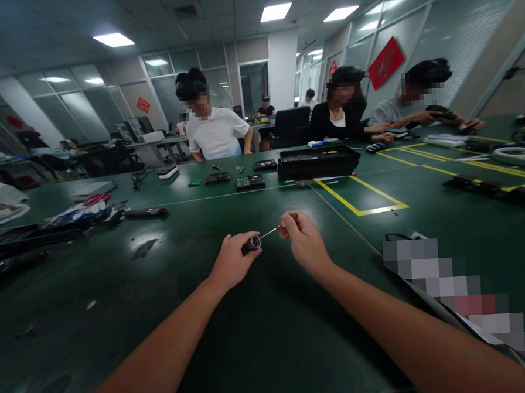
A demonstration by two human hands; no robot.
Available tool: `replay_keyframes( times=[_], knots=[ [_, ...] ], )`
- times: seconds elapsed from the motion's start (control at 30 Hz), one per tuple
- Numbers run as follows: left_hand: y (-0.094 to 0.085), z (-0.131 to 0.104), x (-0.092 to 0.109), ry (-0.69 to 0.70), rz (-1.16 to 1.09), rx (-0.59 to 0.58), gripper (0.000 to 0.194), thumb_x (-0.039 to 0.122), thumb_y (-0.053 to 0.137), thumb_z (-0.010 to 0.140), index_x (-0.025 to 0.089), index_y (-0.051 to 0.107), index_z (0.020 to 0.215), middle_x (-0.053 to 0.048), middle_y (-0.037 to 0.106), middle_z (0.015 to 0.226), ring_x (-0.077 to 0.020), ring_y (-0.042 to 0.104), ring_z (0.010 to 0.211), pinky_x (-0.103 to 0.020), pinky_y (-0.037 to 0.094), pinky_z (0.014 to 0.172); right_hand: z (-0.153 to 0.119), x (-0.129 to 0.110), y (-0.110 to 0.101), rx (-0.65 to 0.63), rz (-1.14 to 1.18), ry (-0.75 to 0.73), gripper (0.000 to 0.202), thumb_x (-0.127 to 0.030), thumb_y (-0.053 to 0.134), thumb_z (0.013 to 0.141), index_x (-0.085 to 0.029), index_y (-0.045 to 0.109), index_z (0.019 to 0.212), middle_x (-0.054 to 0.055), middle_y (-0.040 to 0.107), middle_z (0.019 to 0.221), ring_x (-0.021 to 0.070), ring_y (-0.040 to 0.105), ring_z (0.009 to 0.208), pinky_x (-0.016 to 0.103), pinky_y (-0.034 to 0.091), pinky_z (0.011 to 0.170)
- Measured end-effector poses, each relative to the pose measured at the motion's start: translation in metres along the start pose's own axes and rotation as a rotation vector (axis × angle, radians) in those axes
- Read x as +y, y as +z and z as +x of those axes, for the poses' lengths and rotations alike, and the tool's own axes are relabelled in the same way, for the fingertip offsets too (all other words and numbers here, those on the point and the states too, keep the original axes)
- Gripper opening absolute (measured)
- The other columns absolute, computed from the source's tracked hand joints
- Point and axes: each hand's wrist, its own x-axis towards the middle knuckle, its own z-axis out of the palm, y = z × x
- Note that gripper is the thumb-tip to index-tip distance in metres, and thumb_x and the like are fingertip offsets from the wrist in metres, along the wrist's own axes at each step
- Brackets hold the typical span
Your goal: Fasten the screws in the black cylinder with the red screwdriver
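Observation:
Near the middle of the view, my left hand (234, 258) is closed around a small dark cylindrical part (253, 243), whose round open end faces toward the right. My right hand (303, 241) pinches the red handle of a thin screwdriver (271, 232). Its metal shaft points left and down, and the tip is at the round end of the part; whether it touches inside is too small to tell. Both hands are above the green table (253, 349).
Beyond my hands lie circuit-board parts (250, 182) and a black tray (317, 162). Tools, with a red-handled pair (98, 198), are heaped at the left. Yellow tape (380, 209) marks the table at right. Several people sit across, one in a white shirt (217, 132).

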Motion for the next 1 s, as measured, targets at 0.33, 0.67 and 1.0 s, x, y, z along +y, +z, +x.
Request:
replay_keyframes(
  times=[0.33,0.67,1.0],
  knots=[
    [-0.0012,-0.0011,-0.0023,-0.027,-0.012,0.011,0.035,0.027,0.066,0.09,0.028,0.063,0.125,-0.002,0.067,0.126,-0.025,0.057,0.12,-0.058,0.022,0.118,-0.0007,-0.0063,-0.0065,-0.091,-0.095,-0.022,0.017,-0.035,0.052,0.092,-0.021,0.061,0.09,0.001,0.065,0.074,0.0179,0.061,0.068,0.03,0.043,0.061],
    [-0.0015,-0.0004,-0.0002,0.002,0.016,0.014,0.033,0.025,0.068,0.088,0.027,0.064,0.122,-0.002,0.069,0.118,-0.0239,0.06,0.111,-0.054,0.029,0.112,-0.0028,-0.0072,-0.0071,-0.083,-0.318,-0.091,0.029,-0.041,0.046,0.098,-0.021,0.066,0.102,0.002,0.066,0.073,0.0179,0.057,0.06,0.031,0.038,0.057],
    [-0.0023,-0.0003,0.0003,0.0,0.027,0.022,0.034,0.023,0.069,0.088,0.026,0.064,0.121,-0.001,0.07,0.116,-0.023,0.06,0.109,-0.051,0.032,0.109,-0.0017,-0.0078,-0.0084,-0.111,-0.375,-0.098,0.034,-0.043,0.04,0.1,-0.022,0.067,0.1,0.003,0.069,0.078,0.0206,0.062,0.069,0.032,0.041,0.063]
  ],
)
